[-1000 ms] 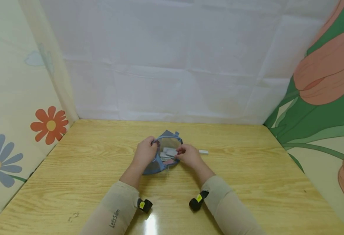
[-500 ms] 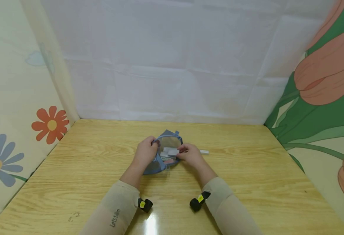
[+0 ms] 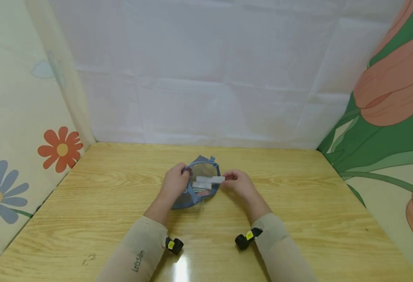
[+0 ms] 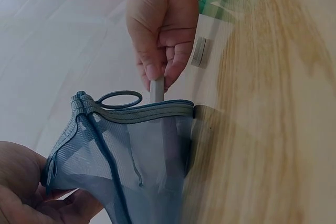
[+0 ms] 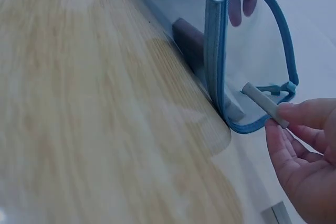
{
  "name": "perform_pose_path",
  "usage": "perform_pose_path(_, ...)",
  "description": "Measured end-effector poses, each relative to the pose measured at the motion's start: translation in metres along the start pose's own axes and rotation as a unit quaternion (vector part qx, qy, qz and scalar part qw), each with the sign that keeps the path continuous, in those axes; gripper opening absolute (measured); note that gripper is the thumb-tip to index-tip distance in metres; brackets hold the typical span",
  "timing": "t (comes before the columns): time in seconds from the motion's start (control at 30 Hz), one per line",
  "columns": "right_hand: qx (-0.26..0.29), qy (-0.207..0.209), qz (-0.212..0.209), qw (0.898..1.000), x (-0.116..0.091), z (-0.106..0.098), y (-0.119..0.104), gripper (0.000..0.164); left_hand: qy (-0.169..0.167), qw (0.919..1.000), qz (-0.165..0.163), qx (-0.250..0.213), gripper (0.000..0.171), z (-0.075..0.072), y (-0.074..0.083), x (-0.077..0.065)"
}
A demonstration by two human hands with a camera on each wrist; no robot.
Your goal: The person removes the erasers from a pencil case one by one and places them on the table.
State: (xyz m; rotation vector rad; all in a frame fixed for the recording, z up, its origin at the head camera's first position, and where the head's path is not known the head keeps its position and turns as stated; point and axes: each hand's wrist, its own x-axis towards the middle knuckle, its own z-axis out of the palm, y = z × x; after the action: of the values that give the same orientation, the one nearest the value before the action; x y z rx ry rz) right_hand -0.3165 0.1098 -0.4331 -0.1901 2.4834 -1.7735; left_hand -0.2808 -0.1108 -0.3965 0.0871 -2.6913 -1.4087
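A blue mesh zip pouch (image 3: 184,200) lies on the table with its zipped mouth spread toward the right. My left hand (image 3: 174,182) grips the rim on its left side. Between thumb and fingers my right hand (image 3: 242,187) pinches a small white rectangular block (image 3: 218,179) by its end. The block's other end is still within the pouch mouth, as the right wrist view confirms with the pale block (image 5: 264,103) crossing the blue zip edge. More white blocks (image 3: 202,185) and a pinkish piece (image 3: 203,193) lie inside the pouch.
Another small pale block (image 4: 199,51) lies on the table beyond the pouch, near my right hand; in the head view that hand hides it. The wooden table (image 3: 122,168) ends at a white cloth backdrop (image 3: 206,98), with flower-patterned panels at both sides.
My right hand has drawn back to the right from the pouch mouth, pulling the white block partly out. The left hand and pouch stay nearly where they were.
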Motion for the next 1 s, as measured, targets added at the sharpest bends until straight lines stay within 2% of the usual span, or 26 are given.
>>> perform_pose_path(0.23,-0.034,-0.008,0.007,0.999,0.001,-0.019,0.007,0.025,0.007,1.0000,0.006,0.000,0.016,0.000,0.000,0.000)
perform_pose_path(0.6,-0.020,-0.011,0.042,0.999,-0.004,-0.049,0.016,0.024,0.012,0.9999,0.009,-0.001,0.015,0.000,-0.001,0.000)
perform_pose_path(0.77,-0.029,-0.022,0.042,0.998,-0.007,-0.059,0.022,0.024,0.011,0.9999,0.006,-0.003,0.015,0.001,0.000,0.000)
perform_pose_path(1.0,0.002,-0.027,0.038,0.999,-0.007,-0.066,0.030,0.028,0.016,0.9997,0.016,0.003,0.015,0.002,-0.003,0.002)
